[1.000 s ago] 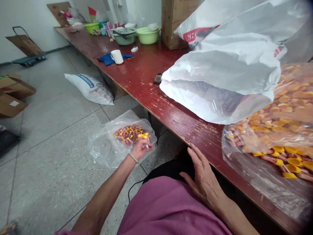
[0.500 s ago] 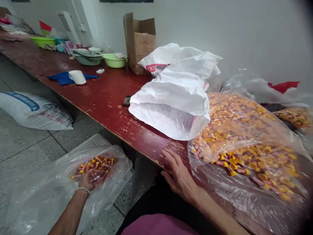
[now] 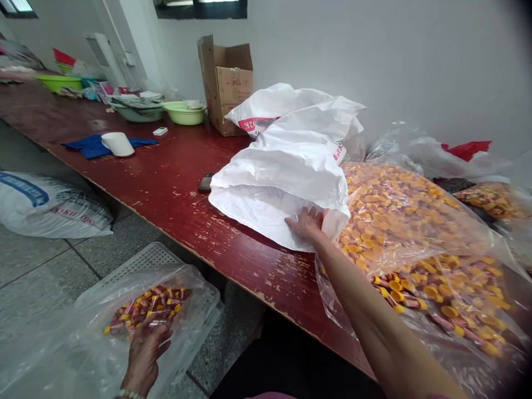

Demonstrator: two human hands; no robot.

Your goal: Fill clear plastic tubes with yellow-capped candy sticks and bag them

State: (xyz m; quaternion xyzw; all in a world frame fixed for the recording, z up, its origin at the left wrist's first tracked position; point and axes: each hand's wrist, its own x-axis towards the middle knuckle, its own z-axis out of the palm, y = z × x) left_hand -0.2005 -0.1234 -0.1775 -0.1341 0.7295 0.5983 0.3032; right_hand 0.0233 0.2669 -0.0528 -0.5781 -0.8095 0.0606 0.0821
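Observation:
My left hand point(image 3: 148, 346) is over the clear plastic bag point(image 3: 195, 285) on the floor side, its fingers curled around what looks like a small clear tube point(image 3: 158, 323). Just beyond it, inside that bag, lie small red tubes with yellow caps point(image 3: 155, 302). My right hand point(image 3: 308, 223) reaches into the mouth of the white sack point(image 3: 282, 158) on the table, thumb and fingers apart, touching the lining. Clear tubes show faintly within the sack. To the right, a large clear bag point(image 3: 399, 216) holds many yellow-capped pieces.
On the red table point(image 3: 166, 183) are a dark phone point(image 3: 205, 183), a white mug point(image 3: 118, 144) on blue cloth, green basins point(image 3: 185, 113) and a cardboard box point(image 3: 233, 91). A grey perforated crate point(image 3: 145, 266) sits under the floor-side bag. A filled sack point(image 3: 54, 205) lies on the floor.
My right hand has moved from the table edge up into the white sack. My left hand has drawn back from the pile of capped tubes. The view has shifted slightly.

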